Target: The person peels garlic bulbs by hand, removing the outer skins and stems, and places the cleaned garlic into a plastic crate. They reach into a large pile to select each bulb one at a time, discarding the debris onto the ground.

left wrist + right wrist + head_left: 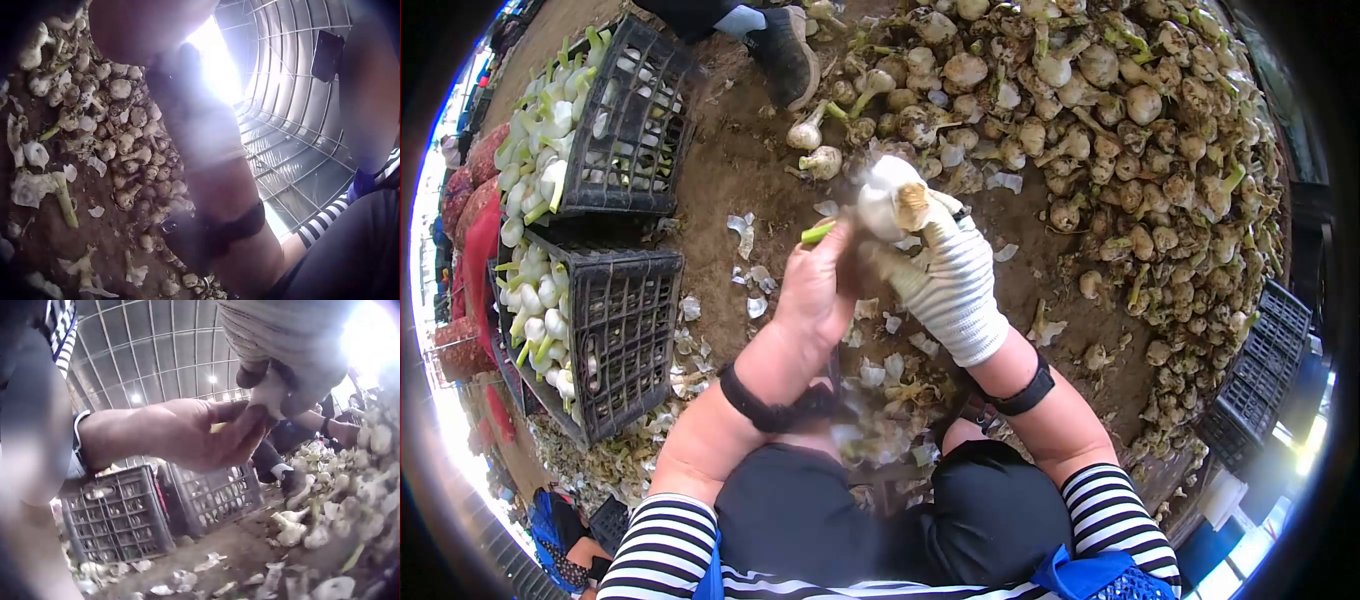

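A white garlic bulb is held up between the two hands over the ground. The right hand, in a striped knit glove, grips it from the right; a tan root end faces that side. From the left, the bare left hand pinches the garlic's green stem, whose end pokes out beyond the thumb. Motion blurs the fingers close to the bulb. In the right wrist view the left hand's fingers meet the pale bulb just below the gloved hand.
A big heap of unpeeled garlic spreads ahead and to the right. Black crates with cleaned garlic stand at the left. Another crate is at the right. Peels litter the soil. Another person's shoe is ahead.
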Motion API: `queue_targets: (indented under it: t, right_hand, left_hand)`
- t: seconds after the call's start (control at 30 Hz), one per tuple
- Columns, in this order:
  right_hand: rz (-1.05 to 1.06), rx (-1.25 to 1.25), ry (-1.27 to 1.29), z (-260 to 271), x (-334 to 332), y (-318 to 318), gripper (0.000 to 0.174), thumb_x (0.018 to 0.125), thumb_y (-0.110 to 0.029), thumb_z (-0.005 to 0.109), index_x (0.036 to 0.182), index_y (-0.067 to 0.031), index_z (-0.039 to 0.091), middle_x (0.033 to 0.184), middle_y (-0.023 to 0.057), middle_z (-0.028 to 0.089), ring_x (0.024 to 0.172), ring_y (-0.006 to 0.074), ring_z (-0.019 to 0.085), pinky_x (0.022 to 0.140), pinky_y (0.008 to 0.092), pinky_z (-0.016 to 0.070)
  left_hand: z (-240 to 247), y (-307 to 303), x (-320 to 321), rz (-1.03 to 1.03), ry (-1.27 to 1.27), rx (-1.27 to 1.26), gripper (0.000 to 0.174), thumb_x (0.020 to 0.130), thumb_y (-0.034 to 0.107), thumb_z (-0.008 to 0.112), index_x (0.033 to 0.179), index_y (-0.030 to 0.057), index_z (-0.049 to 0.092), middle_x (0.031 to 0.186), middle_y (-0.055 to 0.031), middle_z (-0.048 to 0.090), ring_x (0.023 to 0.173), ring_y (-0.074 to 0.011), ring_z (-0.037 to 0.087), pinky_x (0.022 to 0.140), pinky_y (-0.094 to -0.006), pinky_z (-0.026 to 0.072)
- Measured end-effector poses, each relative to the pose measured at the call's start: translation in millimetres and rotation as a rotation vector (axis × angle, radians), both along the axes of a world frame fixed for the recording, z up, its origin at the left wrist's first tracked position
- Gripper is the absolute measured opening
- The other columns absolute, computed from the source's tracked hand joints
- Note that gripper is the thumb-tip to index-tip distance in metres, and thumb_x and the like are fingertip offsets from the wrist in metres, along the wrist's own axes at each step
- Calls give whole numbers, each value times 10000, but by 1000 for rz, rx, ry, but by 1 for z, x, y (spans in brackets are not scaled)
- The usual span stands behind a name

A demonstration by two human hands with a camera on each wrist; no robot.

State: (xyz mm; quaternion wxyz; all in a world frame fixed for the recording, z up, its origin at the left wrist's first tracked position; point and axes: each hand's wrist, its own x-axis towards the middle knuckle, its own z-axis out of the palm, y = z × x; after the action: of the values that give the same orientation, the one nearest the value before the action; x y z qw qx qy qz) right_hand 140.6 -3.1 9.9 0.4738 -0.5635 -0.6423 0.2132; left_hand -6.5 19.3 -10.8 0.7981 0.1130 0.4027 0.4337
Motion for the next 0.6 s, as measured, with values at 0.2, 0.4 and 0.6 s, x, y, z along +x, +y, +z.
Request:
queue_targets:
  t: [0.2, 0.4, 0.6]
  right_hand:
    - [-17, -176, 424, 4, -6, 9, 240, 770, -92, 685, 995, -30, 629, 855, 70, 647, 756, 176, 619, 698, 273, 493]
    - [80, -632, 1366, -7, 2, 15, 189, 888, -194, 561, 989, -38, 590, 805, 12, 600, 649, 92, 553, 543, 230, 470]
    - [-105, -501, -185, -94, 58, -43, 270, 768, -194, 564, 1014, -93, 608, 833, 183, 632, 781, 345, 600, 709, 390, 488]
  left_hand:
    - [7, -2, -8, -6, -33, 55, 167, 883, 168, 581, 1032, 97, 608, 1025, -32, 631, 934, -140, 588, 842, -293, 463]
    - [12, 1, -23, -13, -31, 113, 161, 884, 127, 561, 1030, 76, 604, 1062, -73, 622, 990, -187, 589, 904, -356, 466]
    - [118, 27, -203, 356, 1930, 640, 287, 904, 84, 508, 1170, -17, 549, 1077, -107, 605, 1007, -202, 574, 911, -318, 453]
